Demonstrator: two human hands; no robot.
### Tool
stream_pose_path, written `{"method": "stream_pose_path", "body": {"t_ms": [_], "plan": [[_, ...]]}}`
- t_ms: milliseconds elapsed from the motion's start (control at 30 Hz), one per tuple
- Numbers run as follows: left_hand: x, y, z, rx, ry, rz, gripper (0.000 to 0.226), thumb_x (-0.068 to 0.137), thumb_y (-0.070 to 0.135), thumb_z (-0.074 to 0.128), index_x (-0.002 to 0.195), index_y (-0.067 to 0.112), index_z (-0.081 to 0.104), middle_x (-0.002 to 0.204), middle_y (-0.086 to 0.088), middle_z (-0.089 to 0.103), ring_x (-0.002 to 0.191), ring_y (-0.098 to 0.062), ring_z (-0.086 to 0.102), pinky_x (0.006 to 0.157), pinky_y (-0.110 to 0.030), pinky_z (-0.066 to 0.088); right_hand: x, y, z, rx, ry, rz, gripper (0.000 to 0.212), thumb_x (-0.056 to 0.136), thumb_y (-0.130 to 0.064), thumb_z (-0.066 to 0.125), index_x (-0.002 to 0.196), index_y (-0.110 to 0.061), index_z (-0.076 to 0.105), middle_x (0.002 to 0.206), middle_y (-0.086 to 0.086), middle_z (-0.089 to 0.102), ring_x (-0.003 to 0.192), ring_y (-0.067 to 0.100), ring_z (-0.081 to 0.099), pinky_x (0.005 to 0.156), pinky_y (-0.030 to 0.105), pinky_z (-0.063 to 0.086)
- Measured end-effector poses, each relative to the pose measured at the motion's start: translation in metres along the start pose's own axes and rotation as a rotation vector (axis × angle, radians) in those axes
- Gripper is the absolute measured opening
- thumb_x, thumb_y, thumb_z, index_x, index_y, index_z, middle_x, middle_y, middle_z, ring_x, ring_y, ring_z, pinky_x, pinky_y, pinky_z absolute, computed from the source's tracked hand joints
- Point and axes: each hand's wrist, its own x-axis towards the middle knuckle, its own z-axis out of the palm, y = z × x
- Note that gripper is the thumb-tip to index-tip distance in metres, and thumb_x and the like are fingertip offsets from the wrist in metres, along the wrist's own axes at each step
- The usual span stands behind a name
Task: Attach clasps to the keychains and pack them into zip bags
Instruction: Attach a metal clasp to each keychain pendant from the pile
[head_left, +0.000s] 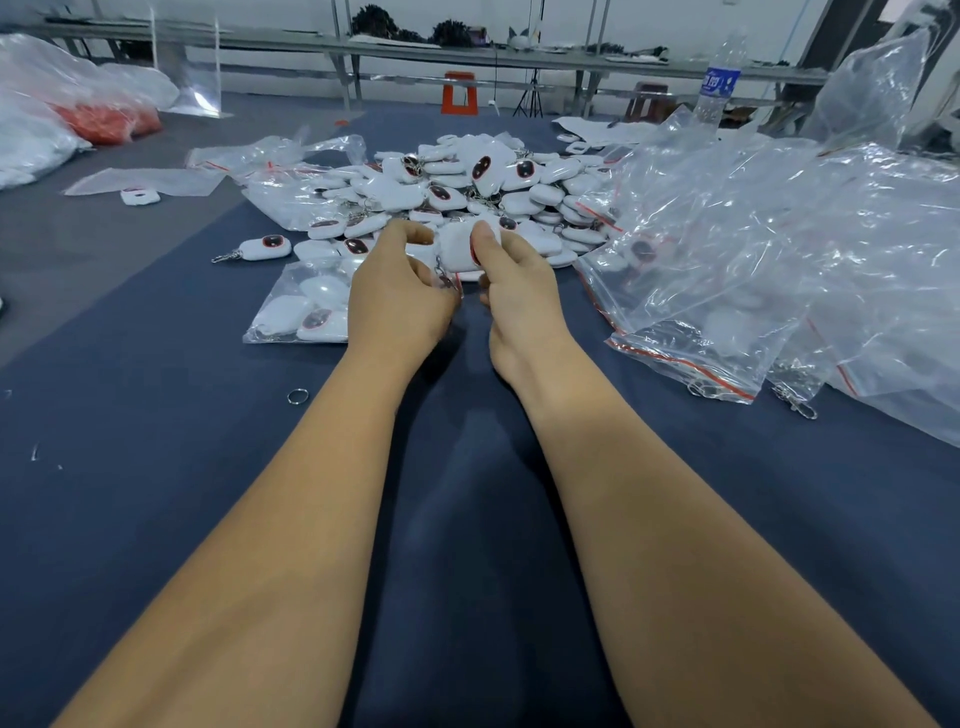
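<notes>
Right hand (511, 280) pinches a white keychain (460, 249) by its right edge, thumb on top, held just above the table (156, 467). Left hand (397, 291) has fingers curled at the keychain's left side and lower chain (444, 278); exact hold on the chain cannot be told. Pile (467, 192) of white keychains lies just beyond the hands. Filled bag (298, 312) near left of the left hand. Empty zip bags (753, 249) heaped at right. Loose ring (297, 396) on table, near left. Clasp (795, 402) at the near edge of the bags. Bottle (719, 83) far right.
</notes>
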Motion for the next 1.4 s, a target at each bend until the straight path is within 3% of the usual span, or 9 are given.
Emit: {"method": "stream_pose_path", "body": {"t_ms": [200, 400, 533, 633, 800, 1000, 1100, 1267, 1400], "plan": [[-0.001, 0.003, 0.0, -0.1, 0.076, 0.036, 0.045, 0.073, 0.004, 0.059, 0.11, 0.029, 0.051, 0.073, 0.01, 0.051, 0.062, -0.01, 0.05, 0.059, -0.025, 0.041, 0.001, 0.002, 0.0, -0.105, 0.021, 0.029, 0.006, 0.095, -0.011, 0.061, 0.1, -0.011, 0.057, 0.082, 0.005, 0.063, 0.064, 0.011, 0.057, 0.061, 0.02, 0.049], [-0.002, 0.007, -0.003, -0.127, 0.17, 0.098, 0.037, 0.076, 0.005, 0.056, 0.106, 0.028, 0.057, 0.08, 0.011, 0.051, 0.062, -0.004, 0.047, 0.06, -0.018, 0.044, 0.001, 0.004, -0.001, -0.22, 0.053, -0.014, 0.011, 0.091, -0.006, 0.062, 0.095, -0.013, 0.055, 0.088, 0.012, 0.069, 0.08, 0.024, 0.067, 0.071, 0.03, 0.055], [-0.004, 0.009, -0.003, -0.112, 0.171, 0.139, 0.031, 0.077, 0.007, 0.056, 0.098, 0.029, 0.059, 0.079, 0.012, 0.054, 0.068, -0.008, 0.051, 0.071, -0.03, 0.052, -0.005, 0.007, 0.004, -0.628, -0.253, -0.053, 0.023, 0.09, -0.003, 0.048, 0.092, 0.001, 0.07, 0.086, 0.013, 0.072, 0.077, 0.015, 0.058, 0.073, 0.032, 0.048], [-0.002, 0.008, -0.003, -0.087, 0.188, 0.119, 0.027, 0.079, 0.008, 0.055, 0.096, 0.029, 0.06, 0.082, 0.012, 0.056, 0.073, -0.009, 0.054, 0.077, -0.036, 0.053, -0.01, 0.004, 0.005, -0.649, -0.249, -0.094, 0.025, 0.089, -0.003, 0.048, 0.077, -0.004, 0.07, 0.068, -0.002, 0.065, 0.065, 0.005, 0.053, 0.062, 0.02, 0.04], [0.003, 0.002, -0.004, -0.112, 0.28, 0.084, 0.021, 0.087, 0.01, 0.051, 0.094, 0.026, 0.063, 0.087, 0.014, 0.06, 0.074, -0.004, 0.053, 0.076, -0.028, 0.05, 0.006, -0.002, -0.016, -0.941, 0.06, -0.246, 0.039, 0.087, -0.008, 0.049, 0.118, -0.022, 0.067, 0.125, 0.0, 0.062, 0.119, 0.021, 0.053, 0.099, 0.037, 0.043], [0.01, 0.004, -0.015, -0.264, 0.623, 0.094, 0.025, 0.087, 0.006, 0.046, 0.086, 0.03, 0.053, 0.099, 0.002, 0.057, 0.072, 0.001, 0.047, 0.072, -0.009, 0.038, 0.016, -0.002, -0.031, -1.161, -0.067, -0.121, 0.07, 0.09, -0.025, 0.05, 0.154, -0.034, 0.023, 0.16, -0.002, 0.026, 0.144, 0.023, 0.027, 0.114, 0.041, 0.024], [0.007, 0.004, -0.014, -0.264, 0.565, 0.098, 0.02, 0.084, 0.011, 0.047, 0.086, 0.03, 0.052, 0.101, 0.003, 0.057, 0.078, -0.001, 0.048, 0.071, -0.01, 0.039, 0.02, 0.0, -0.029, -1.344, -0.161, -0.111, 0.074, 0.092, -0.036, 0.049, 0.156, -0.03, 0.012, 0.163, -0.003, 0.02, 0.147, 0.021, 0.022, 0.115, 0.043, 0.023], [0.003, 0.005, -0.006, -0.213, 0.378, 0.108, 0.019, 0.081, 0.018, 0.049, 0.08, 0.037, 0.051, 0.093, 0.01, 0.058, 0.075, -0.004, 0.05, 0.072, -0.023, 0.046, 0.018, 0.002, -0.032, -1.087, 0.056, -0.166, 0.055, 0.09, -0.024, 0.051, 0.144, -0.021, 0.043, 0.133, 0.005, 0.055, 0.127, 0.03, 0.042, 0.106, 0.04, 0.036], [0.003, 0.005, -0.006, -0.203, 0.37, 0.113, 0.019, 0.084, 0.018, 0.048, 0.081, 0.037, 0.052, 0.093, 0.014, 0.054, 0.075, 0.005, 0.051, 0.07, -0.009, 0.04, 0.02, 0.002, -0.032, -1.219, -0.017, -0.123, 0.068, 0.093, -0.028, 0.048, 0.155, -0.028, 0.02, 0.153, 0.006, 0.033, 0.139, 0.031, 0.027, 0.111, 0.041, 0.028]]}}
